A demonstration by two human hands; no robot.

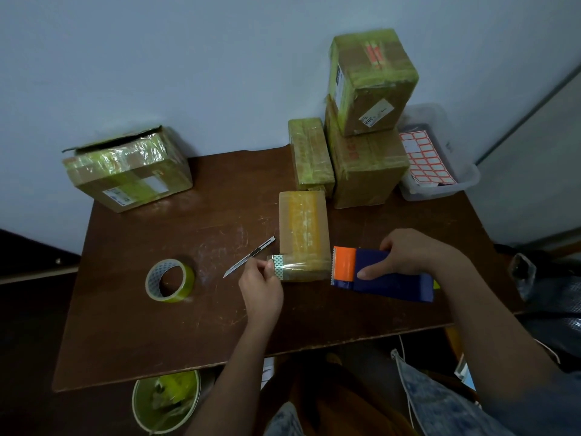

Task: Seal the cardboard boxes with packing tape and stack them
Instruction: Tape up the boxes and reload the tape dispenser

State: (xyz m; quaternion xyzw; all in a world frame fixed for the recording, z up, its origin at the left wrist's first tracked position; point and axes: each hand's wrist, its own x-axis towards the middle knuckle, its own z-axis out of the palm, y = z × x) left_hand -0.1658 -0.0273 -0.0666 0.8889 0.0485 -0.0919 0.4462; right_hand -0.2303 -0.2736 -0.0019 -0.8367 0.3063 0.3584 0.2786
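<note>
Pinching tape end (278, 265), left hand (261, 286); right hand (408, 254) grips dispenser (382, 275) beside box (303, 234).

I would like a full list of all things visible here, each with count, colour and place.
boxes: six, brown with yellowish tape; one in the middle under the hands, one far left, one upright far centre, two stacked far right with a third wedged behind.
dispenser: one, blue and orange; right of the middle box.
tape roll: one, clear yellowish; left on the table.
knife: one, silver; left of the middle box.
bin: one, clear, holding red-edged labels; far right.
table: one, dark brown.
bucket: one, greenish; below the table.
left hand: pinches the tape end.
right hand: grips the dispenser.
</note>
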